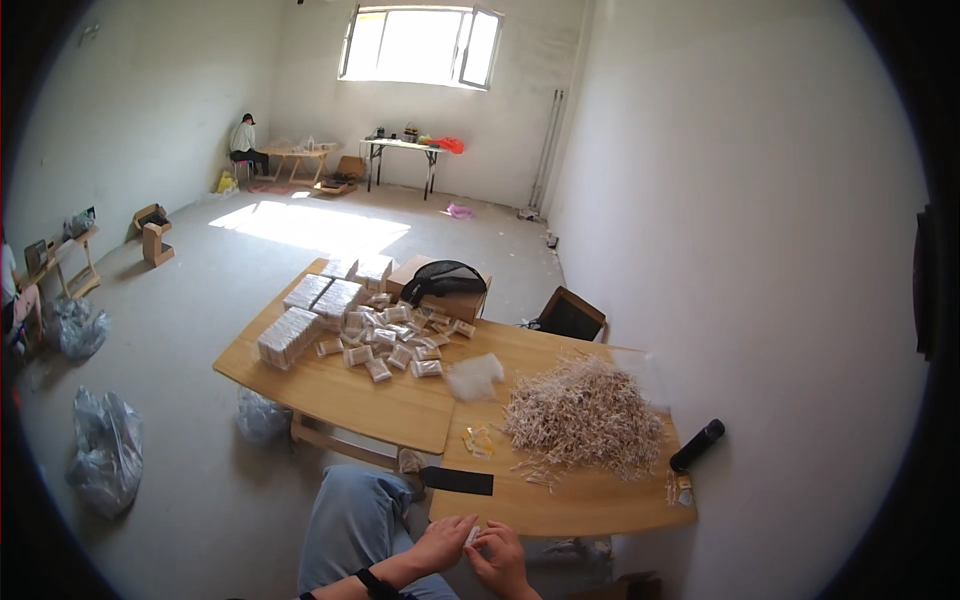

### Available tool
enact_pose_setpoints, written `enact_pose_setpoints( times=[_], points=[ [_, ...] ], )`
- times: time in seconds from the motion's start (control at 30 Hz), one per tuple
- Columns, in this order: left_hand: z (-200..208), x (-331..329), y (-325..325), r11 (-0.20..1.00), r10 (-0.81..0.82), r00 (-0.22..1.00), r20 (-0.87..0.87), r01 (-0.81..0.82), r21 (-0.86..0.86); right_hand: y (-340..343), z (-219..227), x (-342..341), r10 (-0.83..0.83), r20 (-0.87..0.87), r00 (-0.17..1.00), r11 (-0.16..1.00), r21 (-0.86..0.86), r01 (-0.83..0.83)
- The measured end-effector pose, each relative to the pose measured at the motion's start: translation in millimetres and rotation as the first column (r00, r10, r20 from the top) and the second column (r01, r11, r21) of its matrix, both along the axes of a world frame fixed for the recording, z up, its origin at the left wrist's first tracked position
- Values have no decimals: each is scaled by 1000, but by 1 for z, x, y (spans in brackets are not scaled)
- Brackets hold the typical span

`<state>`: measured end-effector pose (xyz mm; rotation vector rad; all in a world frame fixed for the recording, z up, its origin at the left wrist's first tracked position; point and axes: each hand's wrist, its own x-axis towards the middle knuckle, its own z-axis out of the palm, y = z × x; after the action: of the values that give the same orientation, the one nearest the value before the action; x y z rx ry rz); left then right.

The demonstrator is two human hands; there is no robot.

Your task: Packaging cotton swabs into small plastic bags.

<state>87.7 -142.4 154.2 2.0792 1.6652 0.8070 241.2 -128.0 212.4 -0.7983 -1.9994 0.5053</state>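
Just off the near table edge, my left hand (446, 543) and my right hand (499, 558) meet with fingers closed round a small white bundle (472, 536). It looks like cotton swabs, partly hidden by the fingers. Ahead to the right, a large loose heap of cotton swabs (585, 418) covers the wooden table (570, 508). A flat black strip (460, 481) lies at the table's corner, close beyond my hands. Small yellow-and-white packets (478, 441) are left of the heap, with clear plastic bags (475, 377) behind them.
Filled small packs (385, 340) lie scattered on the far left table, beside stacked wrapped blocks (291, 337). Behind them stands a cardboard box (410, 270) with a black mesh item (444, 283). A black cylinder (697, 446) is at the right edge. Grey plastic bags (105, 450) sit on the floor.
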Motion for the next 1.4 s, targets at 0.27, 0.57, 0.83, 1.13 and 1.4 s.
enact_pose_setpoints(
  times=[0.27,0.57,0.83,1.13,1.4],
  points=[
    [32,11,-6,992,-128,982,-141,126,-24,-12,2,20,-40,-35,999,978,-205,32],
    [66,8,-6,995,-84,988,-129,77,-60,0,4,13,-57,11,998,958,-279,58],
    [47,-4,14,994,-67,991,-118,56,-96,28,-41,1,-84,-191,978,887,-461,-13],
    [40,-10,45,948,-180,911,371,261,-181,38,-26,5,-64,-233,971,859,-508,-66],
    [60,-26,35,747,-180,717,673,545,-381,46,54,25,185,97,978,799,-595,-92]
  ],
)
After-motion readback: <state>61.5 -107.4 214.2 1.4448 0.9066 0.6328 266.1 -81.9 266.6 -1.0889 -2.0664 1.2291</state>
